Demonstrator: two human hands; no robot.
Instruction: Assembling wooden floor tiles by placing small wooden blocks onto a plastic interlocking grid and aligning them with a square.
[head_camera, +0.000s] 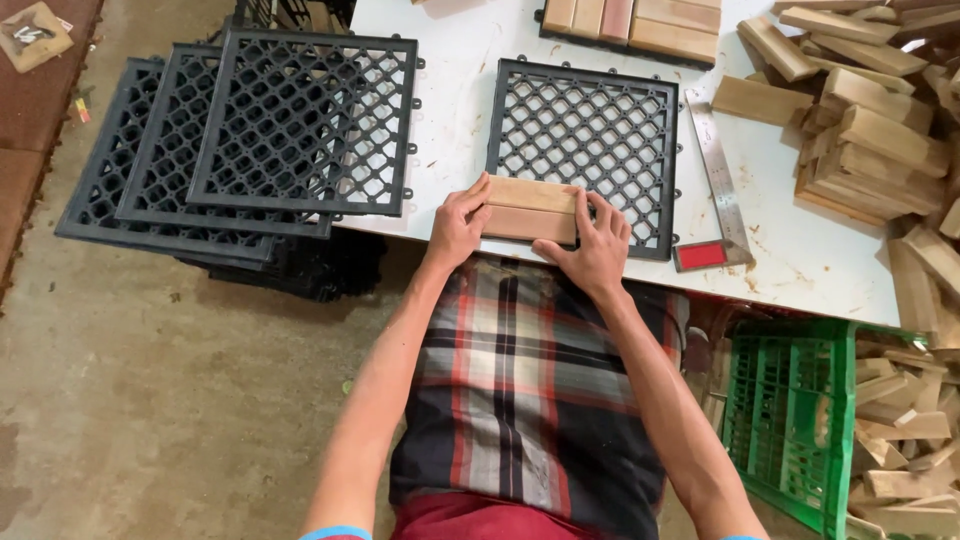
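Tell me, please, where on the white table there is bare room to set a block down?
Bare table shows between the stacked grids and the grid under both hands, and along the near edge right of the square. The far right is crowded with wood blocks.

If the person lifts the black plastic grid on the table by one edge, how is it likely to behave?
The black grid is mostly open lattice, so it is probably light for its size. Its thin frame may flex a little, though the stacked grids overhanging the table edge look flat. The wooden slats under both hands would likely slide off if it tilts.
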